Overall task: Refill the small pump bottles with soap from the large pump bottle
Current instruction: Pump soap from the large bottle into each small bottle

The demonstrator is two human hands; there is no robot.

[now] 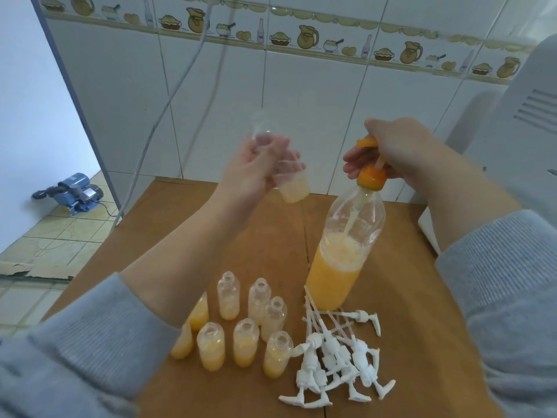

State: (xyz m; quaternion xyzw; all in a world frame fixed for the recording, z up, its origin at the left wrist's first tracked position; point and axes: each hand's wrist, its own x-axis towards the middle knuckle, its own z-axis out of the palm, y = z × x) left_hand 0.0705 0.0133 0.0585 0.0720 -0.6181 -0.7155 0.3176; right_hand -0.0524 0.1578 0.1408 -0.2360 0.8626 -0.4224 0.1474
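Brown worktop in the foreground, with a seam running front to back down its middle. Behind it, a white tiled wall with a border strip of painted jugs, bowls, bottles and pies along the top. Thin white cable hanging down across the tiles on the left, beside a grey door frame. Beyond the frame, a blue water pump on a pale green tiled floor. At the right edge, a white appliance with vent slots in its side.
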